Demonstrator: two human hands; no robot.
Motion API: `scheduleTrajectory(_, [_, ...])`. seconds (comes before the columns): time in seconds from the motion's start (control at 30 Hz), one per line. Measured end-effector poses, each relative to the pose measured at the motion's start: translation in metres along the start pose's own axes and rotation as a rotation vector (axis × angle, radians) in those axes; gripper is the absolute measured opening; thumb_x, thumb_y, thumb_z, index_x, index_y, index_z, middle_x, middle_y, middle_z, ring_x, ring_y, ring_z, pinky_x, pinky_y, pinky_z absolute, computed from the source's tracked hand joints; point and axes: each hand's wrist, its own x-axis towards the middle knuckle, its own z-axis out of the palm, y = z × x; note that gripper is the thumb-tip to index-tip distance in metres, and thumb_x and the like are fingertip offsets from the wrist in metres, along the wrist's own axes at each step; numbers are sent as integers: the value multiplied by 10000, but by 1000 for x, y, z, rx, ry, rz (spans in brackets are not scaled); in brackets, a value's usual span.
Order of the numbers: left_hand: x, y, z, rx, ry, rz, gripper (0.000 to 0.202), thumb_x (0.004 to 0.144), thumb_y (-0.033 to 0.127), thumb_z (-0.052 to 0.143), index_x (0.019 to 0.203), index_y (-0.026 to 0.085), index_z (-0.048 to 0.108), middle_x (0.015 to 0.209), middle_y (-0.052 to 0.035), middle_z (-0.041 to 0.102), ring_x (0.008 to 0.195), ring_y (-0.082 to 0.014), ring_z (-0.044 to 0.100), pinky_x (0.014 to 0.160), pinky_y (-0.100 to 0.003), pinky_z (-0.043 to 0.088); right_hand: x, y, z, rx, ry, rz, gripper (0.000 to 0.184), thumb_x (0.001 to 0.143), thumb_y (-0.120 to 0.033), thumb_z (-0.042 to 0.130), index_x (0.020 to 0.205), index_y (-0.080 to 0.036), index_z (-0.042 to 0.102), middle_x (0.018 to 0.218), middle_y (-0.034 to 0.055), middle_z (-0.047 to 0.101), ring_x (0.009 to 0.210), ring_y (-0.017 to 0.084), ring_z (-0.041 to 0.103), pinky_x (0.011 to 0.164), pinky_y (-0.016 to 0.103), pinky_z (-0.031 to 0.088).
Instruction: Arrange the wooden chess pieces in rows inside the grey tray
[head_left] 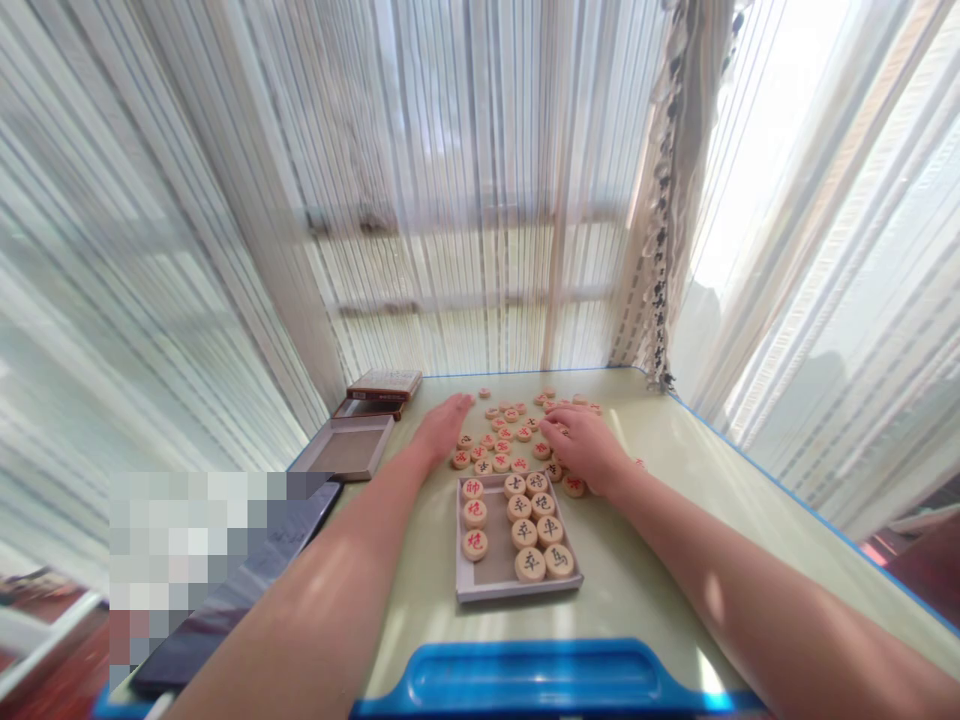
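Several round wooden chess pieces [504,436] with red characters lie scattered on the pale green table [660,560]. My left hand [444,424] rests flat and open at the left edge of the scatter. My right hand [581,445] lies over the right part of the scatter, fingers curled down onto pieces; what they grip is hidden. In front of both hands sits a shallow grey box tray [495,590] holding several pieces in rows.
An empty grey box lid [349,447] and a closed printed box [384,383] lie at the far left. A dark flat board [247,580] lies along the left edge. A blue handle [540,678] edges the near side. Sheer curtains surround the table.
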Motion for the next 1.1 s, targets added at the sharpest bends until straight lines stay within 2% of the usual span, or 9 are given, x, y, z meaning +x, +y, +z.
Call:
scheduleTrajectory(0.1, [2,2,2,28,-79,37,500,865,498,301,1199,201,526,1342,-60,455,1274,-217,350,1078,-342,202,0,-1,4,-34,54,-48,285,845,-300,425,787,-179,676,926,69,675,943,194,557,903,318,348])
scheduleTrajectory(0.27, [-1,6,-1,-146,-92,-10,464,875,449,290,1156,178,541,1214,-76,569,1131,-180,501,992,-301,347,-1,2,5,-52,85,-71,279,843,-284,432,743,-192,675,890,54,682,909,184,568,929,321,317])
scheduleTrajectory(0.37, [-2,9,-1,-210,-87,-37,421,863,407,342,1153,174,538,1193,-69,582,1097,-168,522,978,-290,363,0,2,5,-39,108,-70,275,842,-286,437,734,-195,674,877,45,686,887,179,571,924,314,322])
scheduleTrajectory(0.5, [1,9,3,-77,-36,-60,529,848,494,344,1262,183,453,1317,-76,479,1188,-204,451,986,-303,346,1,-3,6,-41,154,-45,268,835,-291,449,731,-199,678,876,40,688,899,188,559,899,310,342])
scheduleTrajectory(0.6, [4,7,7,72,-40,-28,605,846,557,288,1297,175,419,1369,-86,416,1243,-217,391,1007,-308,312,1,-6,7,-47,174,-47,275,838,-289,444,730,-199,681,865,42,688,896,188,554,892,314,346])
scheduleTrajectory(0.7, [8,4,9,241,-24,3,643,834,598,255,1248,158,475,1354,-101,433,1254,-237,374,1009,-326,303,0,-5,6,-41,191,-50,278,837,-285,443,718,-199,679,856,44,687,881,185,555,890,315,346])
scheduleTrajectory(0.83, [24,1,9,386,16,-65,680,811,641,222,1216,174,504,1312,-98,483,1225,-265,406,990,-359,314,1,2,6,6,225,-21,263,824,-269,450,716,-198,679,834,41,687,881,181,554,879,302,357])
scheduleTrajectory(1.0, [61,6,13,559,-52,-248,633,806,584,267,1142,133,556,1204,-172,555,1137,-312,484,905,-397,380,7,13,7,88,291,173,249,792,-289,472,739,-195,696,904,53,678,944,195,541,934,334,319])
scheduleTrajectory(1.1, [76,16,19,593,-44,-258,608,801,540,309,1209,136,509,1226,-184,535,1148,-325,471,895,-422,384,10,17,6,189,296,282,247,765,-315,486,735,-196,701,898,52,676,970,211,533,938,351,319])
